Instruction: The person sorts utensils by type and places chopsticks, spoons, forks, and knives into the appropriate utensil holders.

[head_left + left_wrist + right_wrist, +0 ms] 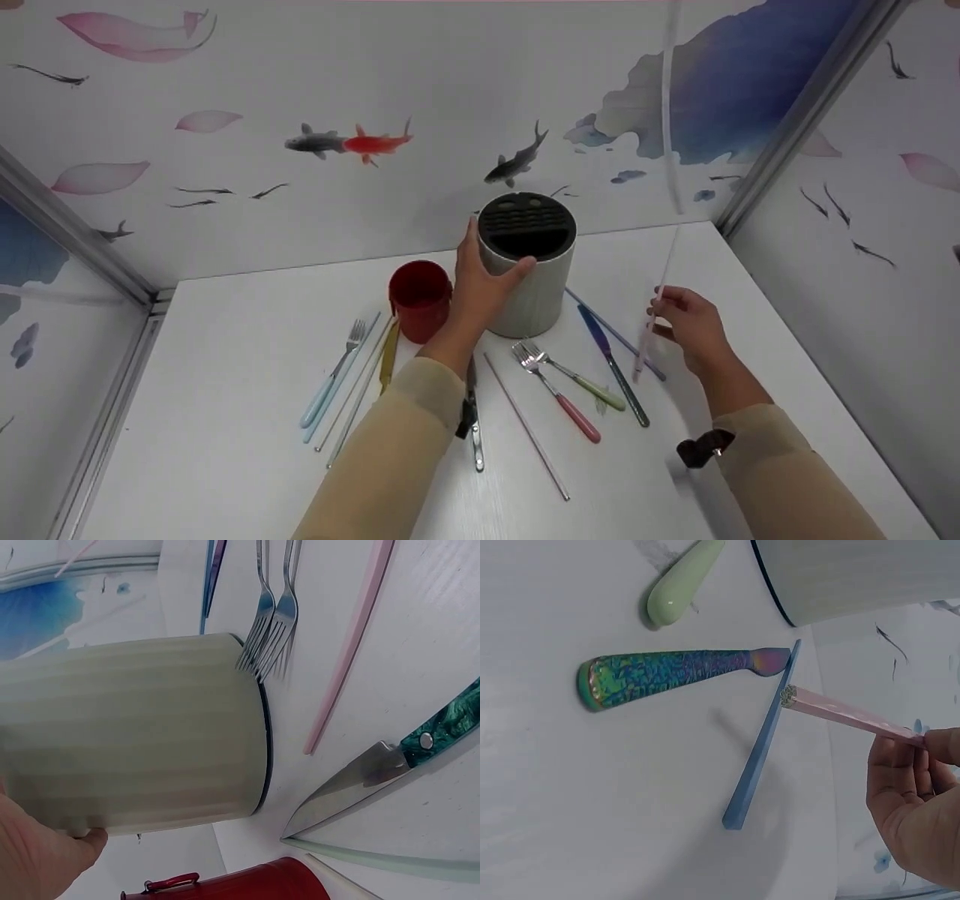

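My left hand (484, 289) grips the side of a pale cylindrical cutlery holder (529, 300) with a black slotted top; its thumb lies near the rim. The holder stands upright on the table. Between thumb and fingers, my right hand (690, 322) pinches a pink chopstick (847, 716), raised above the table with its glittery end pointing down. Below it lie a blue chopstick (754, 757) and a table knife (675, 675) with an iridescent handle. Two forks lie before the holder, one with a green handle (604, 394), one with a red handle (577, 420).
A red cup (420, 304) stands left of the holder. Another pink chopstick (529, 427) and a knife with a green handle (450, 727) lie in front. Farther left are a blue-handled fork (330, 379), several chopsticks and a gold utensil (388, 352). Printed walls (375, 67) enclose the table.
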The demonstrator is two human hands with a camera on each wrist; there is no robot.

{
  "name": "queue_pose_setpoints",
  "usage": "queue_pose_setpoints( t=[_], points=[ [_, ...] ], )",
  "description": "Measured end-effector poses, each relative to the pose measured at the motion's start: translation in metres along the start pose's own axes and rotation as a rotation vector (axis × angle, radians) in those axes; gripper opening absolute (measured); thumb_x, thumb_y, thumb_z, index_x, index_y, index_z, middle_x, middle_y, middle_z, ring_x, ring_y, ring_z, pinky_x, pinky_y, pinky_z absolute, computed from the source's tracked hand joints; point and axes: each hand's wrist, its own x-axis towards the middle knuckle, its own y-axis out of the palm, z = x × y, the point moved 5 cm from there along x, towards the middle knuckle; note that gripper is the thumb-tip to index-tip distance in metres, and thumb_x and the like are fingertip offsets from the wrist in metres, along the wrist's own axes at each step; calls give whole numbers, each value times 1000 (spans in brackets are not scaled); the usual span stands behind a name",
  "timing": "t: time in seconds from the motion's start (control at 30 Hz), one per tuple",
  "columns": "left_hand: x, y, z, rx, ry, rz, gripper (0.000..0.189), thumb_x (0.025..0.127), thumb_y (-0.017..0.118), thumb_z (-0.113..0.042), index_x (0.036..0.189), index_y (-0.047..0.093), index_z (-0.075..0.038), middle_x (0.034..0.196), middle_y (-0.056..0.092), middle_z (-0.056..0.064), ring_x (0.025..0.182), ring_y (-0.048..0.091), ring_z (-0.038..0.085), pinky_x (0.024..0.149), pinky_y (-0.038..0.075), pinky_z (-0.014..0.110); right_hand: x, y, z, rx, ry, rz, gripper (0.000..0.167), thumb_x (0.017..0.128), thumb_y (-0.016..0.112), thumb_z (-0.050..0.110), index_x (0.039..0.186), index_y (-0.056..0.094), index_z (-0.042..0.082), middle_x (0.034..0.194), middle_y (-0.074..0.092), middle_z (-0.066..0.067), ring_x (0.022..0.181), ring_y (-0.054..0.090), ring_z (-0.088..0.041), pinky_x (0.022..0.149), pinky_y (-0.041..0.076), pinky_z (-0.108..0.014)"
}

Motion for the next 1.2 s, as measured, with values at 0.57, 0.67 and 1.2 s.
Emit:
queue_pose_setpoints(
  t=[0.57, 0.67, 1.2],
  points=[
    [2, -1, -1, -25, 23, -2, 110, 86, 77, -61, 168, 11, -28, 173, 21, 2, 159, 24, 20, 128, 29, 48, -17, 31, 48, 141, -139, 62, 26, 106, 61, 25, 129, 61, 13, 114, 65, 1, 107, 68, -13, 89, 61, -25],
    [3, -1, 1, -33, 12, 6, 111, 85, 77, -62, 168, 9, -30, 173, 20, 1, 160, 21, 20, 128, 27, 48, -19, 37, 58, 127, -162, 63, 27, 105, 62, 27, 130, 61, 14, 115, 65, -1, 106, 69, -14, 89, 61, -25],
    [2, -2, 0, -62, 8, -5, 112, 85, 79, -60, 168, 12, -26, 173, 21, 2, 160, 23, 20, 129, 26, 46, -41, 58, 131, 370, -333, 67, 27, 103, 66, 19, 128, 61, 11, 115, 62, -8, 107, 68, -17, 91, 61, -28]
  ],
)
